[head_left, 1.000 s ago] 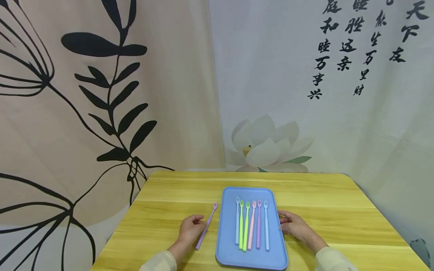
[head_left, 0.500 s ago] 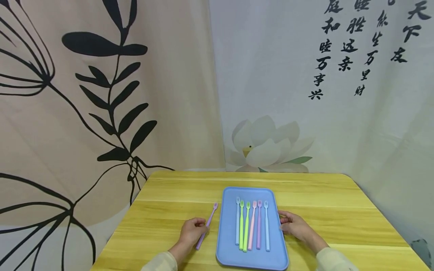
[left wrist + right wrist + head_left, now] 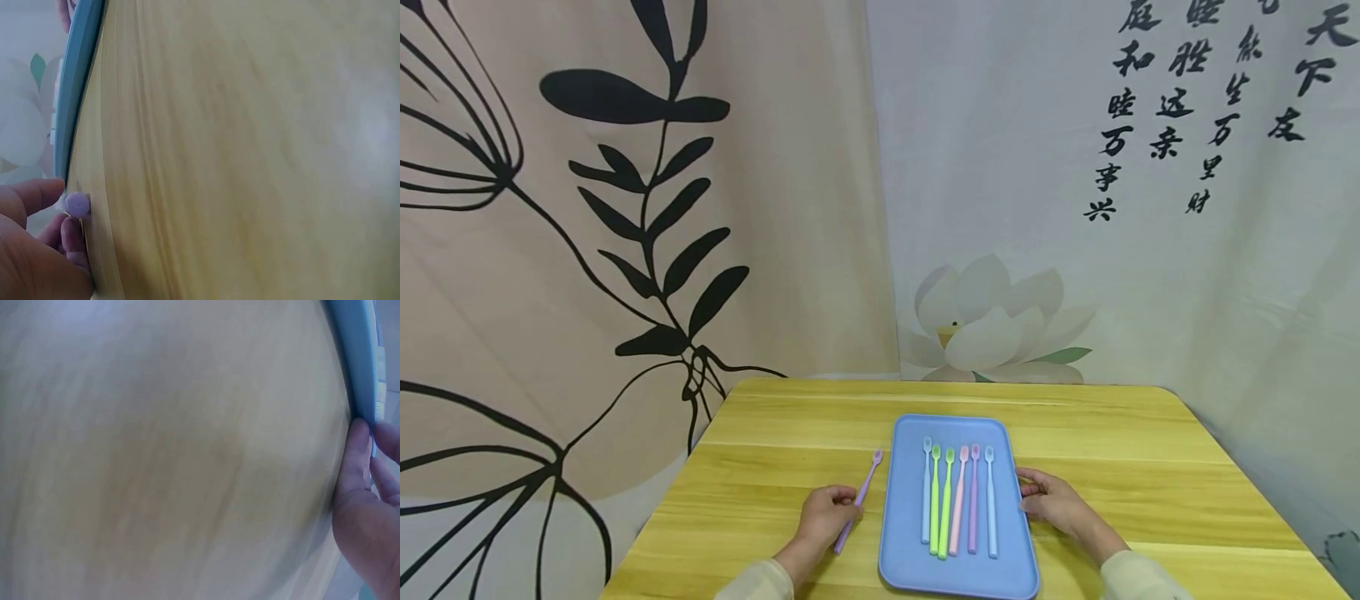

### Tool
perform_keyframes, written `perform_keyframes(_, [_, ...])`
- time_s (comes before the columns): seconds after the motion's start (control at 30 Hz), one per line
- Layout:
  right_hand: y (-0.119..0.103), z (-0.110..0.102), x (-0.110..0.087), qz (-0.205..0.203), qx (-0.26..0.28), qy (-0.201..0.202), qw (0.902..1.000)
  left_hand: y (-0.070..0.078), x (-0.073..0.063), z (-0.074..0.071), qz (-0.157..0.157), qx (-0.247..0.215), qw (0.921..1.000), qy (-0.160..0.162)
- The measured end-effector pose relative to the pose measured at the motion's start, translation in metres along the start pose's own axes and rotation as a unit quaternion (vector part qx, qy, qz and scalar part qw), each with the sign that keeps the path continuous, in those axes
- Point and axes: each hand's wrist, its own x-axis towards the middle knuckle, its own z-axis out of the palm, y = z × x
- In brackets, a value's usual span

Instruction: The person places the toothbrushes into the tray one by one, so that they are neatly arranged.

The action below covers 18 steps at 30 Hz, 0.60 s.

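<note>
A purple toothbrush (image 3: 868,479) lies at a slant on the wooden table, left of a blue tray (image 3: 958,577). My left hand (image 3: 826,518) pinches its handle at mid-length. In the left wrist view, the round handle end of the toothbrush (image 3: 77,205) shows between thumb and fingers, beside the tray's side wall (image 3: 80,81). At the tray's right edge, my right hand (image 3: 1054,504) grips the rim with thumb and fingers; the right wrist view has the fingertips against the tray wall (image 3: 357,356). Several toothbrushes (image 3: 957,508) lie side by side in the tray, heads pointing away.
The wooden table (image 3: 760,467) extends to both sides of the tray. Behind its far edge hangs a curtain (image 3: 820,208) printed with dark plants, a lotus and writing.
My left hand has shifted slightly down and right onto the purple toothbrush, its fingers closing around the handle. The right hand and the tray hold still.
</note>
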Motion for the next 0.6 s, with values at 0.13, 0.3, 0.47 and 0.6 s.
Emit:
perform_keyframes(0.13, [0.0004, -0.0002, -0.0001, -0.002, 0.001, -0.001, 1.0000, 0.0009, -0.0003, 0.0012, 0.001, 0.005, 1.0000, 0.004])
perform_keyframes(0.3, [0.0003, 0.0001, 0.0003, -0.001, -0.001, 0.004, 1.0000, 0.0008, 0.0001, 0.0029, 0.004, 0.021, 0.9997, 0.009])
perform_keyframes(0.47, [-0.0007, 0.0013, -0.0006, 0.003, 0.001, 0.010, 0.9999, 0.0002, 0.0015, 0.0049, 0.007, 0.038, 0.9991, 0.016])
perform_keyframes(0.6, [-0.0012, 0.0021, -0.0011, 0.002, 0.000, 0.013, 0.9999, 0.0000, 0.0031, 0.0049, 0.008, 0.052, 0.9985, 0.018])
